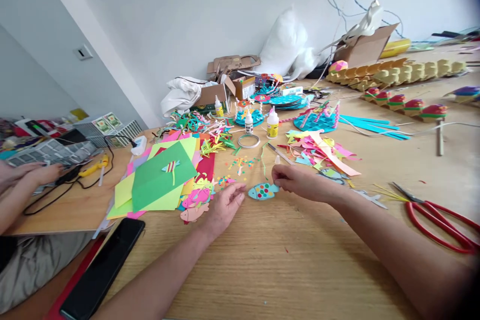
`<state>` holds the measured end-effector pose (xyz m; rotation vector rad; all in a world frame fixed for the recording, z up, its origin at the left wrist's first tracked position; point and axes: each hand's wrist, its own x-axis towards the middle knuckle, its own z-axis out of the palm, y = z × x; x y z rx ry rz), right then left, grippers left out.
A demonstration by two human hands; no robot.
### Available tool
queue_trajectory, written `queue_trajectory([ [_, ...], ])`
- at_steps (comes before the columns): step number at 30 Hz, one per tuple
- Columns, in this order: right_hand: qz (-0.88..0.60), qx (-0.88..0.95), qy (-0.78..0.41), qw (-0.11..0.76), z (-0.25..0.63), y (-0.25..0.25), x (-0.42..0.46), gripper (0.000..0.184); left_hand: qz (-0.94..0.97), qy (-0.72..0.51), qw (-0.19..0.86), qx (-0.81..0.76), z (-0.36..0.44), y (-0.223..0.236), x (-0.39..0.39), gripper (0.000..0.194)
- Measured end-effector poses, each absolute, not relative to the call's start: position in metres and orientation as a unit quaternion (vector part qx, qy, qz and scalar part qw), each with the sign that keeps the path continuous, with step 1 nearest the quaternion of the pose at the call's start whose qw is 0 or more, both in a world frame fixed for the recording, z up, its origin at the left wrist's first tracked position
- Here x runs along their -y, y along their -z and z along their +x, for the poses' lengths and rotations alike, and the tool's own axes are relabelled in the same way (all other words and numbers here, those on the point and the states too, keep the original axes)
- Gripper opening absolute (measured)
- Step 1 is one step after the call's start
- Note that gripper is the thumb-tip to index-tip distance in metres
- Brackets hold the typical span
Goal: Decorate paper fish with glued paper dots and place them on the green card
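Note:
A light blue paper fish (262, 191) with red, green and yellow dots lies on the table in front of me. My right hand (290, 180) is closed at its tail, thumb and fingers pinched together there. To the left of the fish's head is my left hand (226, 208), fingers stretched forward and slightly bent, with no object visible in them. Small paper dots (240, 164) in several colours are scattered just beyond. A thin green paper strip (263, 160) and a pen-like tool (280, 154) lie behind the fish.
Left are coloured paper sheets (150, 190), cut paper fish (197, 197) and a phone (107, 265). Glue bottles (272, 124), a tape roll (249, 141) and paper scraps (318, 147) lie beyond. Red-handled scissors (438, 220) rest right. Another person's hands (41, 172) are far left.

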<state>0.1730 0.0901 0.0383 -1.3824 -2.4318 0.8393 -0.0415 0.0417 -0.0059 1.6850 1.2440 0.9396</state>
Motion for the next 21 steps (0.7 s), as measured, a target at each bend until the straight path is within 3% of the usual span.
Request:
queue_trajectory([
  [9,-0.462,0.815,-0.323,0.138,0.173,-0.043,-0.087,0.007,0.528,-0.425,0.584,-0.447,-0.038,0.001,-0.038,0.036],
  [21,-0.407,0.798,-0.407,0.181,0.174,-0.029,-0.091,0.003,0.483,-0.419,0.62,-0.454,-0.035,0.003,-0.04,0.022],
])
